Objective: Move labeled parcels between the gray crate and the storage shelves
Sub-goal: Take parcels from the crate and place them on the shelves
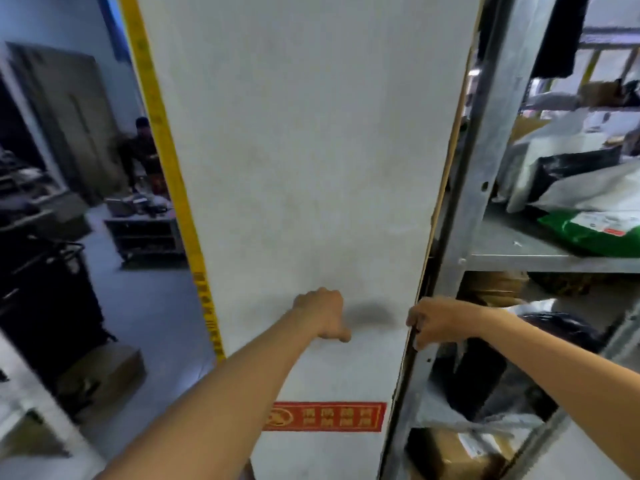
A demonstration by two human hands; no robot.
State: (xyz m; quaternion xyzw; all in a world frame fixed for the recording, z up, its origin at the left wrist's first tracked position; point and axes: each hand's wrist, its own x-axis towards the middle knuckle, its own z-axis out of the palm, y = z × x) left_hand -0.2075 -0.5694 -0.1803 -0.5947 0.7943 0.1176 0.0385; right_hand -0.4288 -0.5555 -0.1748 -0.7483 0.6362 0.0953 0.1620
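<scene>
My left hand (323,311) is a closed fist against a tall white panel (304,150), and nothing shows in it. My right hand (438,322) grips the panel's thin right edge, right beside the metal shelf upright (474,188). The storage shelves (540,259) fill the right side. They hold labeled parcels: a green bag (595,233), white and black bags (571,174) above it, a black bag (485,375) on the shelf below, and a brown box (450,455) near the floor. No gray crate is in view.
A yellow strip (166,161) runs down the panel's left edge and a red sticker (325,415) sits low on it. To the left are an aisle, a black cart (48,299), a cardboard box (104,375) on the floor, a low table and a person (140,150) far back.
</scene>
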